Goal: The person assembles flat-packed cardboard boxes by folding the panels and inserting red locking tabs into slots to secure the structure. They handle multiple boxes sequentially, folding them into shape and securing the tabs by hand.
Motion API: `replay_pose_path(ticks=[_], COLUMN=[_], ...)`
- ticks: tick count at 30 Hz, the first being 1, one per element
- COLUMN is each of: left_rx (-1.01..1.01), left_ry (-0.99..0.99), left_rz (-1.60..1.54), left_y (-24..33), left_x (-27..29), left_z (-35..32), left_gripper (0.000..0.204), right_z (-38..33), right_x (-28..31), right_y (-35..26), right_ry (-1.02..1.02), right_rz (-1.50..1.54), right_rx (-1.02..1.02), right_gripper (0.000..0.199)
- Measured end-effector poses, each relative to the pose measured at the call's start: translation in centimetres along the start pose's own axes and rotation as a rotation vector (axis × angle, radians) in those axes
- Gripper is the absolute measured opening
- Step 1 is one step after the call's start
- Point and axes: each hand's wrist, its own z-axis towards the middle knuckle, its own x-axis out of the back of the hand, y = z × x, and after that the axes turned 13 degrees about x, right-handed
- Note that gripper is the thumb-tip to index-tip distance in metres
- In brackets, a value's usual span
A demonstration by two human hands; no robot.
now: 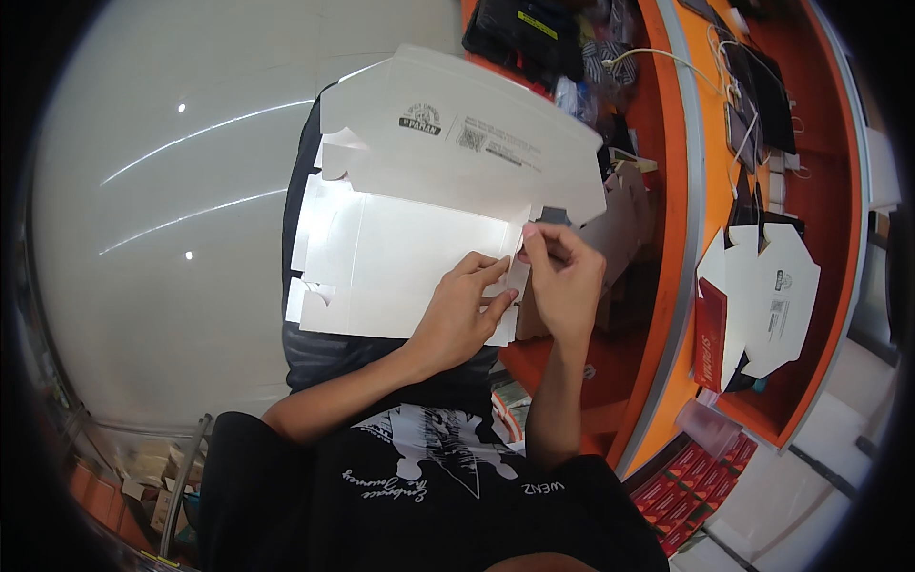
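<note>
Across my lap lies a partly folded white cardboard box [419, 253], its large lid panel with dark print raised at the far side. Slotted tabs stick out along its left edge. My left hand [459, 315] is at the box's right end, thumb and fingers closed around the low side flap there. At the far end of that same flap is my right hand [564, 276], with thumb and forefinger pinched together on its edge. The fingers partly cover the flap.
On the right, an orange counter [660, 381] holds a folded white and red box [767, 296], phones and cables. Stacked red packs [691, 486] and a translucent cup [710, 426] are nearer. A black case [524, 38] stands far right. Pale tiled floor [172, 191] spreads left.
</note>
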Motion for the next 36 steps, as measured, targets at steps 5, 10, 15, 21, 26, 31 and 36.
replay_pose_path(ticks=[5, 10, 15, 21, 26, 31, 36], left_rx=[0.033, 0.035, 0.016, -0.01, -0.001, -0.04, -0.086], left_ry=[-0.007, -0.014, -0.022, 0.001, 0.012, 0.022, 0.028], left_rz=[0.028, 0.024, 0.088, 0.07, 0.045, 0.108, 0.216], left_y=[0.1, -0.3, -0.4, -0.5, -0.2, -0.3, 0.2], left_x=[0.0, 0.1, -0.1, -0.3, 0.0, -0.6, -0.7], left_z=[0.2, 0.6, 0.5, 0.2, 0.4, 0.7, 1.0], left_gripper=[0.044, 0.046, 0.046, 0.044, 0.041, 0.036, 0.035], right_z=[3.3, 2.1, 0.3, -0.8, -1.5, -2.7, -3.0], right_x=[1.0, 1.0, 0.9, 0.4, -0.4, 0.0, 0.2], right_y=[-0.7, 0.3, 1.0, 0.6, -0.2, 1.6, 2.1], right_ry=[-0.077, -0.113, -0.045, 0.002, 0.033, 0.038, 0.044], right_rz=[-0.025, -0.014, -0.003, 0.031, -0.002, -0.11, -0.048], right_rx=[-0.098, -0.081, 0.003, 0.045, 0.03, 0.219, 0.186], right_gripper=[0.021, 0.021, 0.015, 0.012, 0.01, 0.011, 0.018])
